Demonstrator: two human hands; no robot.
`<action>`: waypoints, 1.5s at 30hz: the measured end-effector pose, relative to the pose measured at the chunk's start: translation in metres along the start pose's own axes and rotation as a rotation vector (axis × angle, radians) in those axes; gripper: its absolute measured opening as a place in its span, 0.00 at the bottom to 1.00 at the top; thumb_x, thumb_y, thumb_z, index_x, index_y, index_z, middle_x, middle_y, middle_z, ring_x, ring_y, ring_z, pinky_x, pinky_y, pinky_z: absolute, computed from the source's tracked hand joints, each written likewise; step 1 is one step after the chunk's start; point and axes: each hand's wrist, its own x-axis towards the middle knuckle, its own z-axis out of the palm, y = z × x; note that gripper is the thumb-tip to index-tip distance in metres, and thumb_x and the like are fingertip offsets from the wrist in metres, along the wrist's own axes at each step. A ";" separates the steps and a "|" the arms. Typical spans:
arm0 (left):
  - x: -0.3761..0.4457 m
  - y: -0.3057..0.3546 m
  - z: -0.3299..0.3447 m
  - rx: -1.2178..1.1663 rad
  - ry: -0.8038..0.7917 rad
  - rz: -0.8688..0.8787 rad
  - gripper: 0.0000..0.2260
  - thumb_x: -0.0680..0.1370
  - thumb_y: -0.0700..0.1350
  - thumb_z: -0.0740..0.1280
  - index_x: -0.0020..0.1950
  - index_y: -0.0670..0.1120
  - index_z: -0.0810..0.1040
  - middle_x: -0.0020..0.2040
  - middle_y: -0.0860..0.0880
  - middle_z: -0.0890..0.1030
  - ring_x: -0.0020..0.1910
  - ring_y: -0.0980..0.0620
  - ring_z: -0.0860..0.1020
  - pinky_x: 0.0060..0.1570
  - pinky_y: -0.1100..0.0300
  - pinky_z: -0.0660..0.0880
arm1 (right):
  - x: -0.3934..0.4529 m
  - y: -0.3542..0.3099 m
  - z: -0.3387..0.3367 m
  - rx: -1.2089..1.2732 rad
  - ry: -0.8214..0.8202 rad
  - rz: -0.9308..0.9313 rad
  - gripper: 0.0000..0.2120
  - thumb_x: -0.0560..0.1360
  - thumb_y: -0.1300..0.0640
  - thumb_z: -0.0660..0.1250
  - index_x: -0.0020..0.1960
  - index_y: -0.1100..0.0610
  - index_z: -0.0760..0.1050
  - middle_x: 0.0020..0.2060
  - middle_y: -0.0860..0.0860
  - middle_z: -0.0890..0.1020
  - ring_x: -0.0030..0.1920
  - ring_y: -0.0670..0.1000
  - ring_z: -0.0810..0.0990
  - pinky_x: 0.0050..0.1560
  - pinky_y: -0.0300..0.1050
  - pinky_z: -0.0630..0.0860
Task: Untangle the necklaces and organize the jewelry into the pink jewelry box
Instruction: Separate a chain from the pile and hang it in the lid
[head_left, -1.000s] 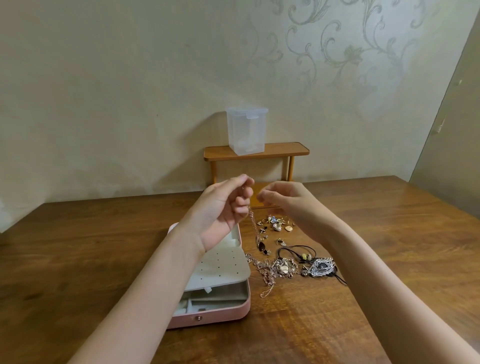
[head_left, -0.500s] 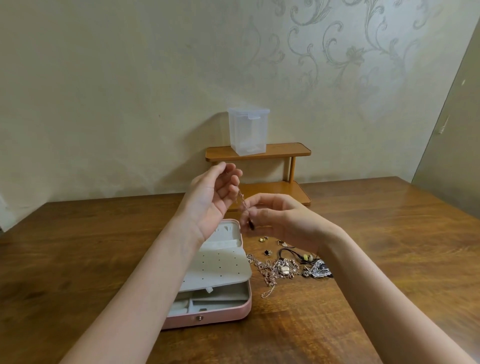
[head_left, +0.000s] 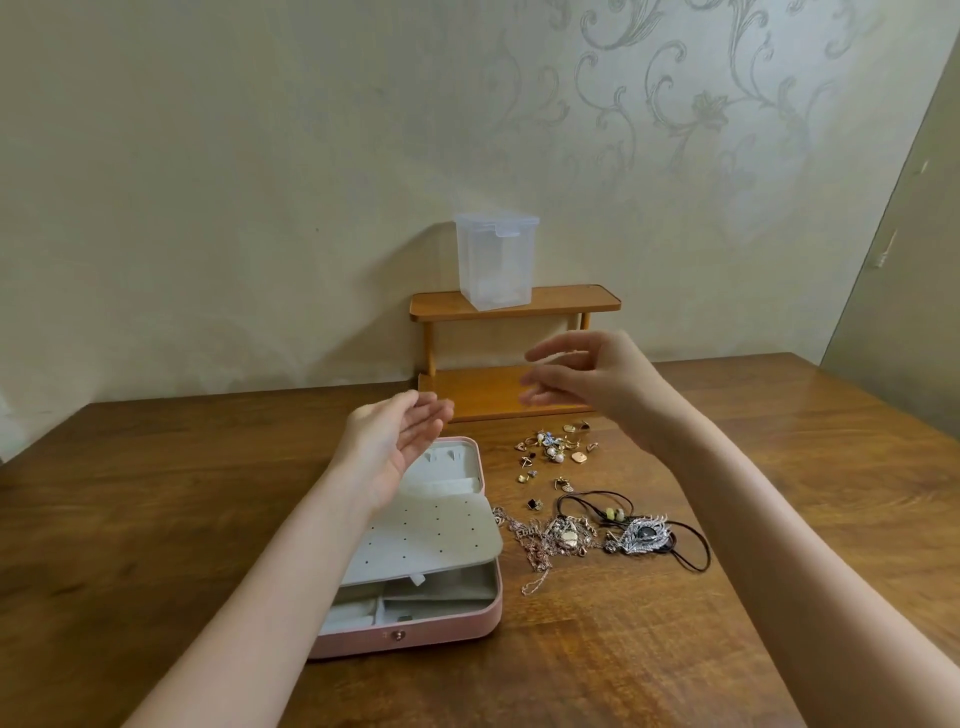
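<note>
Judging barely begun: our left hand and right hand hover spread, empty; tangled necklaces lie right of the pink jewelry box.

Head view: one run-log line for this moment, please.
left hand: open, empty | right hand: open, empty | necklaces: tangled on table | pink jewelry box: open

A dark brown, glossy wooden table filled the lower part of the view. At twelve o'clock on it, against the wall, stood a small two-tier orange wooden shelf. A clear, lidded rectangular plastic container stood upright on the left of its top tier. Behind ran a cream wall with grey floral scrollwork toward two o'clock.
</note>
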 end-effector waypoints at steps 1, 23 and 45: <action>0.000 -0.002 -0.003 0.117 -0.003 -0.008 0.07 0.80 0.40 0.61 0.48 0.39 0.78 0.41 0.44 0.83 0.37 0.52 0.81 0.34 0.65 0.79 | 0.002 -0.001 0.000 -0.107 0.020 -0.025 0.07 0.75 0.67 0.65 0.53 0.65 0.77 0.41 0.59 0.84 0.38 0.51 0.84 0.42 0.38 0.81; -0.030 -0.005 0.039 0.307 -0.432 0.286 0.06 0.75 0.38 0.67 0.48 0.48 0.80 0.38 0.52 0.84 0.37 0.61 0.79 0.33 0.70 0.70 | 0.001 -0.030 -0.005 0.161 -0.178 -0.120 0.11 0.78 0.73 0.54 0.48 0.66 0.74 0.37 0.56 0.78 0.31 0.48 0.77 0.30 0.36 0.72; -0.023 -0.004 0.034 0.601 -0.163 0.652 0.04 0.74 0.42 0.70 0.43 0.51 0.79 0.41 0.54 0.81 0.41 0.61 0.78 0.42 0.70 0.75 | -0.005 0.001 0.001 0.103 -0.174 -0.090 0.03 0.73 0.65 0.67 0.41 0.62 0.78 0.27 0.48 0.76 0.29 0.45 0.72 0.32 0.34 0.70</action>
